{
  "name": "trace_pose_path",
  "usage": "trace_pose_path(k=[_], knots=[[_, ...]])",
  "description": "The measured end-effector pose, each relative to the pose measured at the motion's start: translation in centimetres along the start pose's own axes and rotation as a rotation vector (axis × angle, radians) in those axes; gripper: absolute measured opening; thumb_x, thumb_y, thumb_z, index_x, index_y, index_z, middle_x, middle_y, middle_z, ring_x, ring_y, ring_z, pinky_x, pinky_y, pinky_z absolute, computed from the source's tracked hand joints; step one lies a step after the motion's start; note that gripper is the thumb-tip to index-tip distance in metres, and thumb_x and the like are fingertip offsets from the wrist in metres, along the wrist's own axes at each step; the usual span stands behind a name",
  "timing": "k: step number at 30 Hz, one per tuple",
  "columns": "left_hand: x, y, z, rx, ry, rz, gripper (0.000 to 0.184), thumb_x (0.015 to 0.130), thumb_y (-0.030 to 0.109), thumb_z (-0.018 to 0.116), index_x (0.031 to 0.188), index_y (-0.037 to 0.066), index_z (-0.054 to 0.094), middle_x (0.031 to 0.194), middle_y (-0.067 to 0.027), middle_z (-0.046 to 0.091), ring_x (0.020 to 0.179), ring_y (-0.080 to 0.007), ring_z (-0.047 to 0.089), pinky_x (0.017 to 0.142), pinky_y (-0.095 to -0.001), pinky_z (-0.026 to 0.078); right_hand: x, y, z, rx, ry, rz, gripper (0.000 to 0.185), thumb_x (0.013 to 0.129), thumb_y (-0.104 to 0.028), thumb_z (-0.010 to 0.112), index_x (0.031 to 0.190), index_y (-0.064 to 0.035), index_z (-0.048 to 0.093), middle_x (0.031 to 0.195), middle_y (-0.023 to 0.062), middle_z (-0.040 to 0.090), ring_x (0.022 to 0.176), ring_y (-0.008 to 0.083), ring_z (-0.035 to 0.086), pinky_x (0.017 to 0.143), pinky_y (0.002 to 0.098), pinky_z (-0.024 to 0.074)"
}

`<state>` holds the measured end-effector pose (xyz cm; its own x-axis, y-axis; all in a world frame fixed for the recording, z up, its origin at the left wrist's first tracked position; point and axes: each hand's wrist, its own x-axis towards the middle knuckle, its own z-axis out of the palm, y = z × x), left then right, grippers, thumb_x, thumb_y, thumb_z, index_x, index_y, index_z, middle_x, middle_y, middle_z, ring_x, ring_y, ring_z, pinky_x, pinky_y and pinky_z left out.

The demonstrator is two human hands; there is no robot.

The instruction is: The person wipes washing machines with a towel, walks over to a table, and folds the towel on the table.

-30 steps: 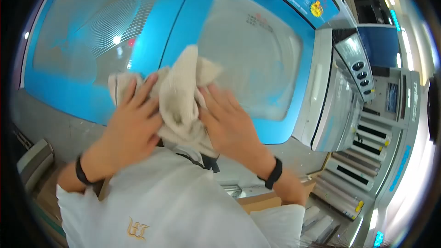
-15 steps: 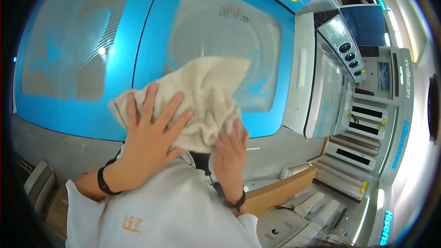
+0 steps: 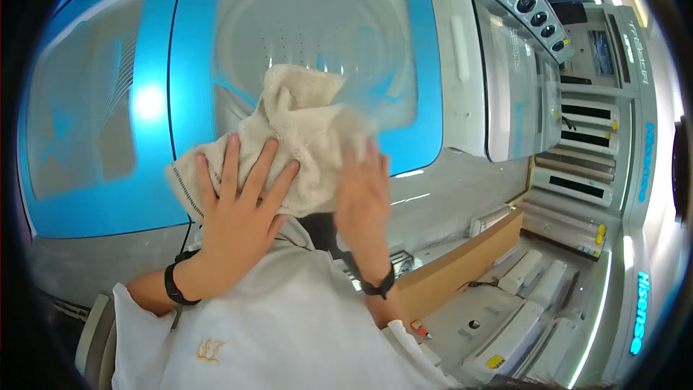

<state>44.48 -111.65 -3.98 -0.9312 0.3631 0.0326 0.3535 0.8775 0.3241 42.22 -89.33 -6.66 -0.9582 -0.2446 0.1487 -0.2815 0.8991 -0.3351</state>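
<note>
A crumpled beige cloth (image 3: 296,144) lies over the front edge of a blue washing machine (image 3: 426,72), partly on its clear lid window. My left hand (image 3: 238,209) rests flat on the cloth's left part with its fingers spread. At the cloth's right edge is my right hand (image 3: 363,202), its fingers pointing up and touching the fabric; the fingertips are smeared by motion. The left lid panel (image 3: 86,101) of the machine shows a bright reflection.
A white machine with several dark knobs (image 3: 505,72) stands at the right. Beyond it are shelves of white units (image 3: 577,184). A cardboard box edge (image 3: 462,263) and more white units (image 3: 520,332) are low at the right. A grey chair-like object (image 3: 96,339) is at lower left.
The view has shifted, so the machine sits further left. The cloth, spread wider half a second ago, is more bunched at its top and right. My right hand has moved up along its right edge.
</note>
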Motion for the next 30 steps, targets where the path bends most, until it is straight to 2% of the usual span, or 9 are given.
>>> trace_pose_path(k=[6,7,10,13,15,18,23,26,30], knots=[[4.6,4.2,3.1,-0.021,0.115,-0.014,0.079,0.078,0.041,0.081,0.149,0.017,0.057,0.166,-0.0162,0.036,0.152,-0.0552,0.022,0.115,-0.0814,0.011,7.2,5.2,0.3,0.000,0.222,0.176,0.040,0.107,-0.016,0.049,0.140,0.0035,0.061,0.152,0.0272,0.052,0.149,0.0464,0.039,0.122,0.0630,0.0240],[5.4,4.6,3.8,-0.025,0.155,0.004,0.077,0.078,0.039,0.082,0.148,0.016,0.058,0.165,-0.0160,0.037,0.151,-0.0553,0.023,0.115,-0.0816,0.011,7.8,5.0,1.0,-0.013,0.225,0.139,0.040,0.107,-0.016,0.049,0.139,0.0034,0.061,0.152,0.0273,0.052,0.148,0.0466,0.039,0.122,0.0632,0.0244],[5.3,4.7,4.0,0.037,0.017,0.069,0.069,0.077,0.031,0.081,0.141,0.013,0.063,0.161,-0.0151,0.042,0.150,-0.0542,0.026,0.116,-0.0806,0.014,7.0,4.0,2.4,0.027,0.226,0.045,0.038,0.108,-0.016,0.048,0.138,0.0030,0.062,0.152,0.0275,0.052,0.148,0.0470,0.039,0.121,0.0630,0.0261],[3.7,2.5,4.3,0.115,0.144,0.222,0.059,0.075,0.029,0.079,0.132,0.014,0.071,0.157,-0.0116,0.049,0.149,-0.0516,0.033,0.116,-0.0787,0.021,3.7,3.6,0.9,0.112,0.219,0.014,0.037,0.107,-0.015,0.049,0.137,0.0032,0.062,0.153,0.0274,0.050,0.147,0.0475,0.040,0.120,0.0618,0.0282],[3.6,2.4,3.8,0.096,0.130,0.223,0.059,0.077,0.027,0.076,0.133,0.013,0.070,0.156,-0.0109,0.050,0.149,-0.0499,0.034,0.117,-0.0763,0.022,1.7,5.1,0.0,0.034,0.155,0.059,0.037,0.106,-0.014,0.051,0.137,0.0036,0.062,0.153,0.0274,0.050,0.146,0.0481,0.040,0.120,0.0612,0.0291],[4.2,4.3,3.7,0.016,0.084,0.172,0.057,0.083,0.029,0.073,0.136,0.011,0.068,0.157,-0.0122,0.048,0.149,-0.0505,0.033,0.117,-0.0770,0.019,3.2,6.9,0.1,0.141,0.295,0.216,0.037,0.105,-0.014,0.054,0.136,0.0047,0.062,0.154,0.0267,0.049,0.145,0.0489,0.041,0.120,0.0607,0.0305],[6.1,5.8,5.2,0.073,0.061,0.207,0.053,0.095,0.028,0.062,0.144,0.007,0.061,0.159,-0.0144,0.045,0.149,-0.0509,0.031,0.119,-0.0757,0.014,6.3,7.0,1.9,-0.033,0.411,0.128,0.038,0.103,-0.013,0.056,0.135,0.0063,0.061,0.148,0.0262,0.055,0.142,0.0494,0.045,0.118,0.0588,0.0339],[5.6,4.4,4.2,0.038,0.075,0.296,0.052,0.091,0.026,0.066,0.140,0.011,0.066,0.156,-0.0124,0.049,0.146,-0.0495,0.037,0.119,-0.0750,0.019,4.2,6.3,0.8,-0.012,0.420,0.108,0.038,0.102,-0.013,0.056,0.134,0.0072,0.062,0.145,0.0267,0.058,0.141,0.0490,0.047,0.117,0.0588,0.0356],[5.1,4.3,3.7,0.043,0.049,0.297,0.051,0.092,0.020,0.060,0.143,0.011,0.063,0.157,-0.0126,0.048,0.147,-0.0480,0.037,0.121,-0.0707,0.020,1.2,9.2,1.3,-0.113,0.372,0.135,0.037,0.102,-0.013,0.057,0.133,0.0073,0.063,0.144,0.0274,0.058,0.141,0.0477,0.047,0.118,0.0592,0.0348]])
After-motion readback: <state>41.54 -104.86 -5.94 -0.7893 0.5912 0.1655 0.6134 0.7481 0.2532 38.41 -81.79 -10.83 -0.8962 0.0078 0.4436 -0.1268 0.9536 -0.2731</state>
